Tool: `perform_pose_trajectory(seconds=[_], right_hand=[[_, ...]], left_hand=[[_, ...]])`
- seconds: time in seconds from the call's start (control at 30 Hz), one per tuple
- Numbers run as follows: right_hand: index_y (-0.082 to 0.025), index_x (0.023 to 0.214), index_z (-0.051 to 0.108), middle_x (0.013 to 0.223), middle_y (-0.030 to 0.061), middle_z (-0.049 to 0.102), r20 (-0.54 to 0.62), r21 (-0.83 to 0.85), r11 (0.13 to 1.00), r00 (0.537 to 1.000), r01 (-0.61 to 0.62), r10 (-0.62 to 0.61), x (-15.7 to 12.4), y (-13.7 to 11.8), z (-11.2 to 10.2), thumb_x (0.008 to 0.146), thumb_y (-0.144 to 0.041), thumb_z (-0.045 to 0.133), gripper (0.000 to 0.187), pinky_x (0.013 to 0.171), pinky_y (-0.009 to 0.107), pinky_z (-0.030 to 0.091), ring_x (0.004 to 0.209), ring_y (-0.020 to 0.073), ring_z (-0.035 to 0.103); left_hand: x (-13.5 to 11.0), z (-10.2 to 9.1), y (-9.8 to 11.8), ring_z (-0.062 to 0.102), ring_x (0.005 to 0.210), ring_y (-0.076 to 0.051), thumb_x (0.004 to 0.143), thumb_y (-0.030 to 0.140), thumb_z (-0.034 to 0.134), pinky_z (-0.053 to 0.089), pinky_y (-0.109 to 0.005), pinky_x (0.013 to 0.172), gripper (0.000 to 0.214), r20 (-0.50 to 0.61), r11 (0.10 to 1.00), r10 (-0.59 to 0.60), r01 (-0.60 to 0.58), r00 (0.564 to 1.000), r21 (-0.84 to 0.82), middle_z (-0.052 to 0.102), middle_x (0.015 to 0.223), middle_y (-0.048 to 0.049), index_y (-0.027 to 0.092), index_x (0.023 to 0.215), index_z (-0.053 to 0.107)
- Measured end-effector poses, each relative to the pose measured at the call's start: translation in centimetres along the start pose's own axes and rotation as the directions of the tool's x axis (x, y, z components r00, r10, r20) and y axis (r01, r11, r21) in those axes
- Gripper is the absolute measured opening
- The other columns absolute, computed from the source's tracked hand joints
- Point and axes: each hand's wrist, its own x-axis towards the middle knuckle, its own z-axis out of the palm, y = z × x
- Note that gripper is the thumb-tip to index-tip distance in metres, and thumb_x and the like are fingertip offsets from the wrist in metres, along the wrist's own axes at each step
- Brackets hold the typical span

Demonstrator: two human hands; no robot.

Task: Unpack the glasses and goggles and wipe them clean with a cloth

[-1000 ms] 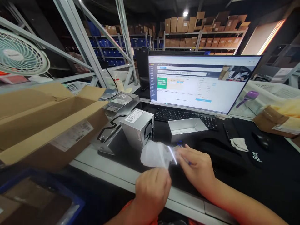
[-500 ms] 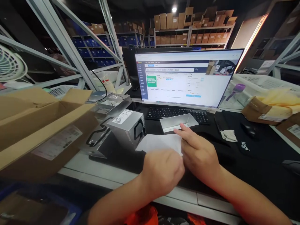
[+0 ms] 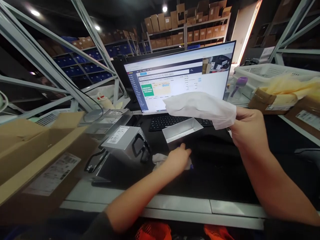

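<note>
My right hand (image 3: 250, 130) is raised on the right, its fingers pinched on one end of a thin white paper sleeve (image 3: 200, 108). The sleeve hangs limp across the lower part of the monitor. My left hand (image 3: 178, 156) reaches low over the black desk, fingers partly stretched out near the front of a shallow open silver box part (image 3: 182, 131). Beneath that hand and wrist lies a crumpled greyish piece (image 3: 158, 159) with a small blue spot; its kind is unclear. A silver box (image 3: 125, 143) with a label and black print stands left of it.
An open cardboard carton (image 3: 50, 160) takes up the left side. Behind the box part are a keyboard (image 3: 162, 122) and a lit monitor (image 3: 175, 78). White baskets (image 3: 275, 71) and a carton with yellow material (image 3: 272, 96) stand right. Metal frame bars rise at the left.
My hands have separated: the right lifted the white sleeve up and right, while the left came out from it and moved forward. The greyish piece now shows on the desk. The view has tilted.
</note>
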Motion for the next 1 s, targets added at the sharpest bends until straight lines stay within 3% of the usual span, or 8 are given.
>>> perform_pose_trajectory(seconds=[0.13,0.3,0.47,0.6,0.67,0.77,0.9,1.0], right_hand=[[-0.023,0.082,0.083,0.085,0.0018,0.078,0.006,-0.198,0.98,1.0,0.022,-0.021,0.1,-0.6,-0.2,0.078,-0.026,0.078,0.007,0.069,0.033,0.058,0.08,0.024,0.072],[-0.023,0.081,0.082,0.089,0.0033,0.079,0.068,-0.321,0.944,0.996,0.077,-0.058,0.6,-0.2,-0.3,0.081,-0.024,0.074,0.009,0.073,0.034,0.058,0.085,0.0248,0.073],[-0.022,0.081,0.082,0.088,0.0024,0.079,0.069,-0.349,0.933,0.995,0.09,-0.071,0.8,0.3,-0.6,0.079,-0.021,0.074,0.009,0.071,0.031,0.057,0.082,0.0235,0.073],[-0.023,0.081,0.083,0.086,0.0018,0.079,0.087,-0.339,0.935,0.993,0.106,-0.081,0.6,0.6,-0.2,0.077,-0.019,0.073,0.011,0.072,0.031,0.058,0.081,0.0231,0.073],[-0.024,0.08,0.083,0.085,0.0012,0.079,0.113,-0.327,0.94,0.991,0.102,-0.068,0.4,0.8,0.2,0.077,-0.02,0.074,0.01,0.073,0.032,0.058,0.082,0.0231,0.074],[-0.025,0.08,0.083,0.087,0.0005,0.079,0.156,-0.315,0.945,0.987,0.091,-0.043,0.0,0.9,0.8,0.078,-0.022,0.073,0.011,0.074,0.032,0.059,0.082,0.0231,0.074],[-0.024,0.081,0.083,0.088,0.0012,0.079,0.197,-0.324,0.942,0.98,0.088,-0.024,-0.6,0.5,1.4,0.077,-0.023,0.073,0.011,0.072,0.031,0.059,0.081,0.023,0.074],[-0.023,0.08,0.083,0.089,0.002,0.079,0.249,-0.321,0.944,0.968,0.079,0.003,-0.7,0.4,1.2,0.077,-0.026,0.074,0.01,0.074,0.031,0.058,0.084,0.024,0.074]], left_hand=[[1.0,-0.1,-0.2,0.067,0.097,-0.028,0.089,0.004,0.052,0.055,-0.035,0.075,0.027,0.096,0.998,-0.003,-0.004,0.995,0.069,0.065,0.109,-0.0148,0.013,0.107,0.069],[-1.5,-2.5,-0.3,0.061,0.11,-0.029,0.092,0.009,0.053,0.053,-0.036,0.086,0.018,0.105,0.993,-0.025,0.012,0.994,0.117,0.065,0.111,-0.0139,0.013,0.101,0.068],[-6.0,-5.5,-2.0,0.064,0.082,-0.021,0.102,0.03,0.044,0.051,-0.032,0.074,0.027,-0.05,0.971,-0.237,0.235,0.97,-0.043,0.063,0.093,-0.0055,0.019,0.087,0.064],[-10.2,-2.0,-1.9,0.066,0.089,-0.018,0.095,0.018,0.055,0.052,-0.028,0.079,0.017,-0.201,0.914,-0.2,0.109,0.959,-0.391,0.066,0.102,-0.0047,0.02,0.083,0.067],[-11.8,0.8,-0.8,0.068,0.088,-0.018,0.087,0.021,0.071,0.054,-0.026,0.077,0.004,-0.159,0.844,-0.117,0.014,0.98,-0.535,0.068,0.103,-0.0056,0.02,0.084,0.07],[-13.2,3.2,0.8,0.069,0.094,-0.021,0.078,0.03,0.083,0.057,-0.027,0.081,0.025,-0.131,0.767,-0.091,-0.014,0.987,-0.641,0.069,0.11,-0.007,0.021,0.1,0.073],[-13.0,3.1,1.5,0.068,0.092,-0.019,0.1,0.028,0.053,0.056,-0.03,0.084,0.021,-0.176,0.784,-0.163,0.019,0.971,-0.621,0.069,0.102,-0.0066,0.021,0.098,0.073],[-12.5,3.3,1.2,0.068,0.086,-0.019,0.1,0.02,0.046,0.056,-0.031,0.079,0.028,-0.261,0.814,-0.272,0.078,0.926,-0.575,0.069,0.093,-0.0058,0.019,0.088,0.071]])
